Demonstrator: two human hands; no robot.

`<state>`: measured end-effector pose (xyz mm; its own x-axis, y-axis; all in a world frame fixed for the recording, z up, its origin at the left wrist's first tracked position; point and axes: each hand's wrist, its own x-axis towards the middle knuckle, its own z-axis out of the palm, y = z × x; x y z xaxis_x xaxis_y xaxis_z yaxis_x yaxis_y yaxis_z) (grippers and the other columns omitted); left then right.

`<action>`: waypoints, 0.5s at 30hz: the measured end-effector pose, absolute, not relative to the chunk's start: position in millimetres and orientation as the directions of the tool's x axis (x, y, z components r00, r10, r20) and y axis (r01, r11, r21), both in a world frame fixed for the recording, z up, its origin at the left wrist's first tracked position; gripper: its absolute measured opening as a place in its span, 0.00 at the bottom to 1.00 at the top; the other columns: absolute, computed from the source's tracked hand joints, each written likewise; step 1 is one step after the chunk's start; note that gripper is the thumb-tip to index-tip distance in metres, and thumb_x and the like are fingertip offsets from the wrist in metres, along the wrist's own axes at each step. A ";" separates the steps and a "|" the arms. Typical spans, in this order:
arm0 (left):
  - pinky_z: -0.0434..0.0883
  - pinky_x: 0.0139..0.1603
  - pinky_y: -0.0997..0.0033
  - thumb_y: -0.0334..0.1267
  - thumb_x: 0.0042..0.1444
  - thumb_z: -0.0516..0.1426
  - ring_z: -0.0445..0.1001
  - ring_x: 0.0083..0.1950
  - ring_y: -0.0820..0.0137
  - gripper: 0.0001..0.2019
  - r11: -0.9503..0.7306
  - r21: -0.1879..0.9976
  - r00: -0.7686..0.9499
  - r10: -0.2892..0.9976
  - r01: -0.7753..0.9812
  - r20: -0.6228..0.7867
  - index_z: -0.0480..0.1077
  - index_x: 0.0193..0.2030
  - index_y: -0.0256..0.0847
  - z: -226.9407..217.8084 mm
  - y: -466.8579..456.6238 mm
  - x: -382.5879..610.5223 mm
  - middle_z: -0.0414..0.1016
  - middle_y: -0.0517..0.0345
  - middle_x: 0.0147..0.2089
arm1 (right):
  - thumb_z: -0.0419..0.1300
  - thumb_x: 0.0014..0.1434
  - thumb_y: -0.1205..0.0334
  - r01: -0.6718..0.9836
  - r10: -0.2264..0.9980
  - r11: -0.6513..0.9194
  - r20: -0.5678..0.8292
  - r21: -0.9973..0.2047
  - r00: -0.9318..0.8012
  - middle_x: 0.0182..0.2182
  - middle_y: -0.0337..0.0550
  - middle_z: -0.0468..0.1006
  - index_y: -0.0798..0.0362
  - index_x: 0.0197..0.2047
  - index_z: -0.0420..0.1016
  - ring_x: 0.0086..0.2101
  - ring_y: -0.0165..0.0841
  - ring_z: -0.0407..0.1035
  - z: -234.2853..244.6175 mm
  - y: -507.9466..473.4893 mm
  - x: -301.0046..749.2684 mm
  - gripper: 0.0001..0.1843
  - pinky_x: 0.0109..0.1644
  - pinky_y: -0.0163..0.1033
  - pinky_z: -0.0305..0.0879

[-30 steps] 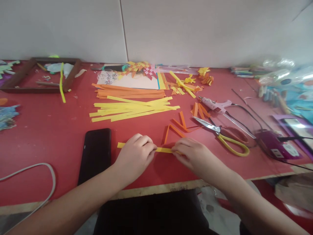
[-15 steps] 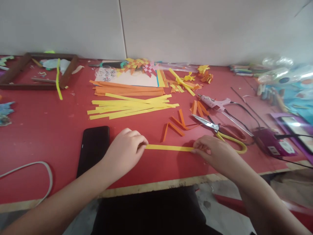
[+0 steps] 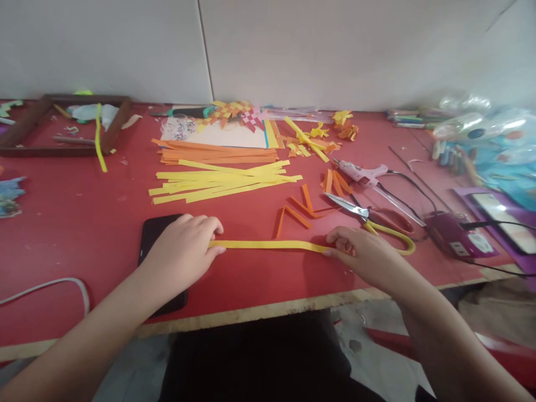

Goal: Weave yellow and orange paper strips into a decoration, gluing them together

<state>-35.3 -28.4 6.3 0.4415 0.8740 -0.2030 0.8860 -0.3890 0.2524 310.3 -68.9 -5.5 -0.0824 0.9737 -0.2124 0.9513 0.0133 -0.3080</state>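
A narrow yellow paper strip (image 3: 268,244) stretches between my two hands, bending slightly near its right end. My left hand (image 3: 190,243) pinches the left part of it, above a black phone (image 3: 153,234) that it partly covers. The right end is pinched in my right hand (image 3: 352,248), close to the scissors (image 3: 349,206) with one red and one yellow handle. Folded orange strips (image 3: 297,216) lie just beyond the held strip. Farther back are a spread of yellow strips (image 3: 226,181) and a stack of orange strips (image 3: 218,152).
A pink glue gun (image 3: 362,172) lies beside a purple power box (image 3: 460,234) with cords. At the back left is a brown wooden frame (image 3: 54,152). Woven paper pieces (image 3: 230,111) and crumpled scraps rest near the wall. A white cable (image 3: 62,280) curves at the left.
My left hand has slid left along the yellow strip and now covers part of the phone. More of the strip shows between my hands. The right hand keeps its pinch.
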 end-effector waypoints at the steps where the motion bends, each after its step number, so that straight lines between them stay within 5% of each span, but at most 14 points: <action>1: 0.66 0.43 0.59 0.40 0.58 0.60 0.71 0.43 0.57 0.08 -0.389 0.254 0.443 0.873 0.885 -0.206 0.70 0.42 0.40 6.9 -28.1 -35.0 0.77 0.53 0.41 | 0.60 0.57 0.53 0.951 0.970 0.001 -0.231 -0.308 -0.076 0.27 0.40 0.77 0.50 0.34 0.74 0.27 0.35 0.70 -4.9 -68.3 309.8 0.09 0.29 0.37 0.58; 15: 0.63 0.36 0.62 0.35 0.58 0.58 0.71 0.38 0.58 0.06 -0.396 0.291 0.466 0.854 0.871 -0.231 0.68 0.30 0.43 14.9 -24.9 -31.4 0.76 0.56 0.32 | 0.59 0.57 0.59 0.955 0.968 0.031 -0.231 -0.295 -0.102 0.23 0.38 0.76 0.50 0.29 0.73 0.23 0.33 0.69 -0.3 -68.7 302.0 0.07 0.25 0.36 0.57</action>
<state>-31.4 -24.9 14.9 0.4655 0.8545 -0.2306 0.8709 -0.3959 0.2912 302.0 -68.7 -0.3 -0.1023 0.9676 -0.2307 0.9550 0.0306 -0.2951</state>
